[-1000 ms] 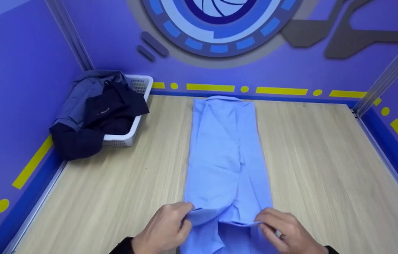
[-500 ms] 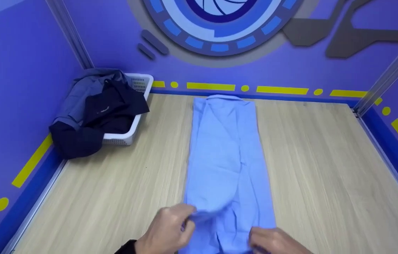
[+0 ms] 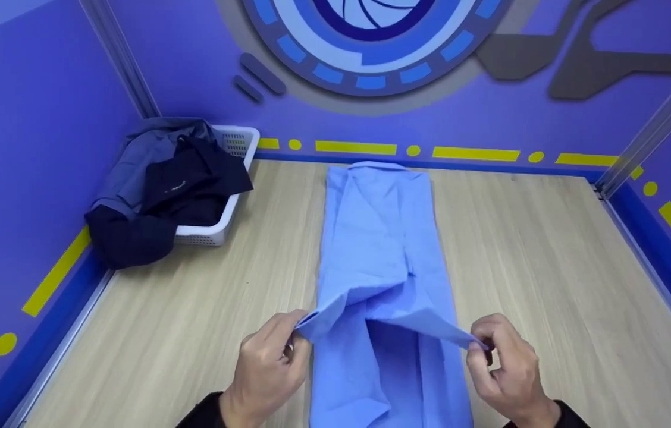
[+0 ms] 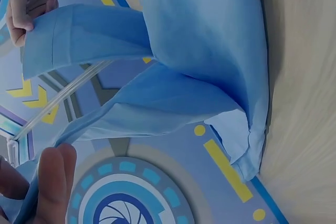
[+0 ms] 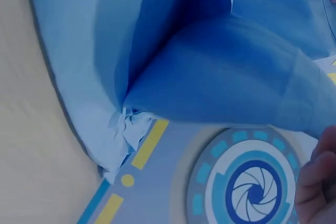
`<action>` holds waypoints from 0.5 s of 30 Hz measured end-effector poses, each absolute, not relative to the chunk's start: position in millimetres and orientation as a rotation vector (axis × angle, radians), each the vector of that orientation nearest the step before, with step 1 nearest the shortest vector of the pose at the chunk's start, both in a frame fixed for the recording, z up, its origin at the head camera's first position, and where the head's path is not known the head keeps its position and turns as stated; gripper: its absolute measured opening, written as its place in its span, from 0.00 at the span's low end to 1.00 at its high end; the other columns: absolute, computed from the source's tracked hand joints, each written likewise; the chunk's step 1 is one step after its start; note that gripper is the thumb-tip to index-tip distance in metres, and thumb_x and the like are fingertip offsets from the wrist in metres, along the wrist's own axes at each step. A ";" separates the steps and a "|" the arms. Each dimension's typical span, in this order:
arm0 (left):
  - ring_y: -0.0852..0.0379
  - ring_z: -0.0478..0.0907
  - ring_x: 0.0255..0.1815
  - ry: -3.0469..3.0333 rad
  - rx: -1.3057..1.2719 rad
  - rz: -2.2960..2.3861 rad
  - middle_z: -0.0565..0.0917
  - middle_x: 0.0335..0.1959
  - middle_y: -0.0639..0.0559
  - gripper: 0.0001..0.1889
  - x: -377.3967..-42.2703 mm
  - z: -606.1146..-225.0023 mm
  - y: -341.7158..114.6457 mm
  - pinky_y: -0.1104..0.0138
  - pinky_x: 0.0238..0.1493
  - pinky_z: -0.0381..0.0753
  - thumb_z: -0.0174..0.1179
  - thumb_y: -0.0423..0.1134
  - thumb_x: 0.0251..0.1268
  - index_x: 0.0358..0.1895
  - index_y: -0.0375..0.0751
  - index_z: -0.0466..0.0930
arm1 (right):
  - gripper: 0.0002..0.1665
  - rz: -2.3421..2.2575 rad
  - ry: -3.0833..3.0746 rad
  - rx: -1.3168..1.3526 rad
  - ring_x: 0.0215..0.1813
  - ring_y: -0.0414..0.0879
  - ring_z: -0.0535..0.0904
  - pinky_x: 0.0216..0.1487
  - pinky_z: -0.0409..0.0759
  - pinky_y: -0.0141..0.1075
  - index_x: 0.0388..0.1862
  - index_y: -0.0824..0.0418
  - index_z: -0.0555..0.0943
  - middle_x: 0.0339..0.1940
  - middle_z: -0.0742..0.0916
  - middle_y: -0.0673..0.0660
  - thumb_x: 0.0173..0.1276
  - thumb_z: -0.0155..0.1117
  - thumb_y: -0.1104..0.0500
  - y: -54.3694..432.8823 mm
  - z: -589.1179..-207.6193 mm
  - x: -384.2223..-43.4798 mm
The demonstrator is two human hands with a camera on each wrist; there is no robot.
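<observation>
A light blue shirt (image 3: 365, 232) lies on the table, folded into a long narrow strip with its collar at the far end. Near its front, two ends of the cloth are raised and spread apart. My left hand (image 3: 270, 356) pinches the left end between thumb and fingers. The right end is pinched by my right hand (image 3: 505, 362), out past the shirt's right side. In the left wrist view both raised strips of cloth (image 4: 94, 38) stand off the folded body. Part of the right hand (image 5: 317, 187) shows at the right wrist view's edge.
A white plastic basket (image 3: 228, 229) stands at the back left, heaped with dark clothes (image 3: 187, 178) that hang over its side. Wood-grain table (image 3: 549, 267) extends on both sides of the shirt. Printed blue panels (image 3: 335, 113) wall in the back and sides.
My right hand dipped towards the front edge, then rose and moved right with the pinched cloth. My left hand kept its hold and lifted slightly. The cloth ends are now raised and spread apart.
</observation>
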State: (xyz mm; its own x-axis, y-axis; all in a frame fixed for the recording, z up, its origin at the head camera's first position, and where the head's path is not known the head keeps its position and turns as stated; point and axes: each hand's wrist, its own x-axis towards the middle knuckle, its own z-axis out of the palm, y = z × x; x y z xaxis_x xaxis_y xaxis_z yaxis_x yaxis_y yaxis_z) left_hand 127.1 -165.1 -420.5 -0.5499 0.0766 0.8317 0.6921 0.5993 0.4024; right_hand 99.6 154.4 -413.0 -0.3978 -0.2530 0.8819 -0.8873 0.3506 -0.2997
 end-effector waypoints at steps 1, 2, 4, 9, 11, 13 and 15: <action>0.67 0.73 0.19 -1.998 -0.620 -0.946 0.85 0.30 0.46 0.17 126.7 -420.2 -164.6 0.81 0.19 0.73 0.53 0.19 0.51 0.44 0.30 0.85 | 0.04 1.060 -1.830 1.040 0.25 0.35 0.66 0.23 0.63 0.21 0.27 0.71 0.72 0.27 0.75 0.58 0.59 0.49 0.73 154.3 -414.0 98.4; 0.67 0.73 0.18 -1.989 -0.638 -0.949 0.85 0.30 0.46 0.18 126.6 -420.2 -164.1 0.81 0.19 0.72 0.53 0.19 0.50 0.44 0.30 0.85 | 0.03 1.052 -1.816 1.102 0.25 0.34 0.67 0.24 0.63 0.20 0.27 0.71 0.73 0.27 0.75 0.57 0.58 0.50 0.73 154.9 -416.9 97.5; 0.67 0.73 0.19 -1.986 -0.681 -0.932 0.84 0.30 0.47 0.18 127.2 -421.1 -162.4 0.81 0.20 0.73 0.53 0.20 0.49 0.44 0.30 0.85 | 0.05 1.061 -1.822 1.298 0.25 0.34 0.69 0.27 0.66 0.17 0.27 0.67 0.74 0.27 0.77 0.54 0.52 0.54 0.74 156.3 -427.0 97.7; 0.68 0.70 0.19 -1.978 -0.802 -0.842 0.81 0.26 0.52 0.17 131.7 -427.5 -154.9 0.81 0.21 0.73 0.54 0.22 0.47 0.41 0.31 0.86 | 0.13 0.873 -2.044 1.784 0.31 0.29 0.67 0.35 0.63 0.13 0.24 0.53 0.74 0.29 0.76 0.43 0.46 0.68 0.68 156.5 -463.9 111.6; 0.67 0.70 0.19 -1.952 -0.833 -0.815 0.80 0.25 0.52 0.16 132.4 -430.1 -152.3 0.81 0.21 0.73 0.53 0.23 0.46 0.40 0.31 0.86 | 0.14 0.664 -2.093 1.872 0.32 0.29 0.63 0.36 0.60 0.16 0.21 0.49 0.73 0.27 0.73 0.40 0.48 0.69 0.63 156.8 -476.3 117.1; 0.65 0.73 0.19 -1.918 -0.868 -0.786 0.81 0.25 0.51 0.16 132.2 -433.1 -150.7 0.79 0.21 0.75 0.53 0.23 0.45 0.39 0.31 0.86 | 0.14 0.498 -2.112 1.899 0.31 0.30 0.61 0.36 0.59 0.19 0.18 0.46 0.72 0.25 0.72 0.39 0.48 0.68 0.60 157.9 -485.0 120.7; 0.65 0.74 0.19 -1.899 -0.937 -0.752 0.81 0.25 0.51 0.16 132.8 -439.3 -149.0 0.79 0.22 0.75 0.53 0.25 0.45 0.38 0.32 0.85 | 0.14 0.427 -2.108 1.904 0.31 0.31 0.61 0.36 0.59 0.21 0.17 0.45 0.73 0.25 0.72 0.39 0.48 0.69 0.59 159.0 -490.3 122.5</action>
